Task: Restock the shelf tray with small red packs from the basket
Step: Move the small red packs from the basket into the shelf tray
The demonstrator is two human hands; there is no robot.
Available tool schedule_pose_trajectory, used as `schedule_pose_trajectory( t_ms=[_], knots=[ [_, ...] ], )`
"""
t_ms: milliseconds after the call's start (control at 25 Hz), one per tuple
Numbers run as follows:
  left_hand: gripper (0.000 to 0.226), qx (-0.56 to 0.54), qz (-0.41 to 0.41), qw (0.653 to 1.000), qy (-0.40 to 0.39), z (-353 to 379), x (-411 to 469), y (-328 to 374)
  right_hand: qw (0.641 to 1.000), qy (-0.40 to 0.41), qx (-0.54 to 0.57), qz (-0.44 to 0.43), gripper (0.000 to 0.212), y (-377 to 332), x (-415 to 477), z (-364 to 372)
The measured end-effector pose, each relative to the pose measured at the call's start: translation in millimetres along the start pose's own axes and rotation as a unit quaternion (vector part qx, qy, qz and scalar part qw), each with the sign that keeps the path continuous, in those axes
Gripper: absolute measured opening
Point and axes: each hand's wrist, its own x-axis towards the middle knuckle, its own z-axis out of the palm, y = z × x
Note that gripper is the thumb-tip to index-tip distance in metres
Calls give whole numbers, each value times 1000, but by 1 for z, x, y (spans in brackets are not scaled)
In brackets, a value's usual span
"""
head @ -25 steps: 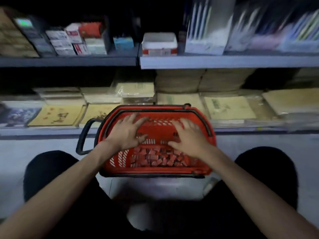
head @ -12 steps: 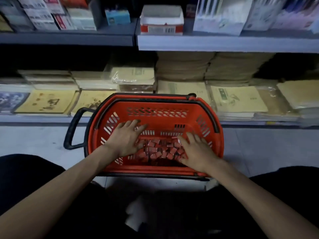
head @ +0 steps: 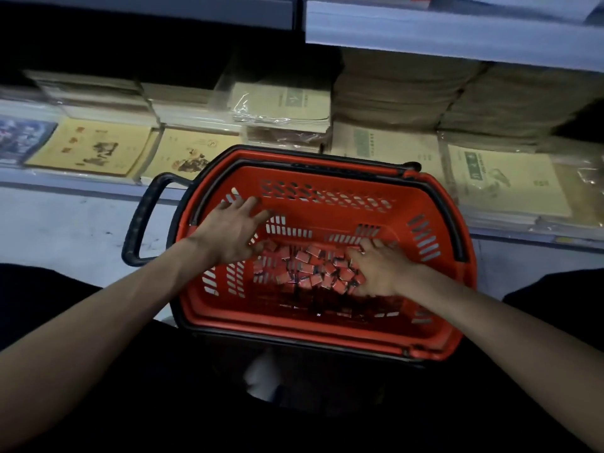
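Observation:
A red plastic basket (head: 327,328) with black handles stands on the floor between my knees. Several small red packs (head: 310,266) lie in a loose heap on its bottom. My left hand (head: 233,232) is inside the basket at the left, fingers spread and fairly straight, its thumb side touching the edge of the heap. My right hand (head: 379,269) lies flat on the right side of the heap, fingers spread over the packs. No shelf tray shows in the head view.
Stacks of yellow and beige exercise books (head: 281,103) fill the low shelf (head: 81,188) right behind the basket. A grey upper shelf board (head: 457,34) juts out above. The basket's black side handle (head: 143,217) sticks out to the left over pale floor.
The view has tilted down and closer to the basket. Both hands have sunk from above the basket onto the heap; the right hand now lies on the packs.

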Motion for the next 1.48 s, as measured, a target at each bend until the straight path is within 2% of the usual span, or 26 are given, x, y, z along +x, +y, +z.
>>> schedule_pose_trajectory(
  t_ms=[120,240,320,440,640,760,880,1040,1320,1400,1480],
  knots=[
    [75,-11,-3,1000,16,6,-14,-7,999,-27,12,-30,108,-23,30,7],
    [74,7,21,1000,12,19,-29,-11,992,-104,73,7,130,-32,63,26],
    [73,14,35,999,20,26,-37,-12,983,-140,112,34,134,-33,80,42],
    [69,10,47,998,44,32,-39,-12,991,-117,52,28,133,-30,97,65],
    [71,-1,49,998,46,36,-38,-10,994,-77,-74,-17,111,-26,119,95],
    [72,4,49,998,31,34,-37,-7,998,-26,-25,-59,93,-10,124,104],
    [71,16,39,999,17,35,-34,-9,998,7,44,-53,70,4,125,116],
    [68,10,20,1000,6,39,-35,-4,994,-47,83,-51,42,-1,128,112],
    [72,9,1,999,-36,44,-34,7,991,-36,73,-108,32,0,127,116],
    [71,6,-13,999,-47,40,-32,9,992,-2,94,-81,20,3,129,116],
    [69,-8,-23,998,-59,37,-31,12,989,22,145,-14,15,9,131,119]
  ],
)
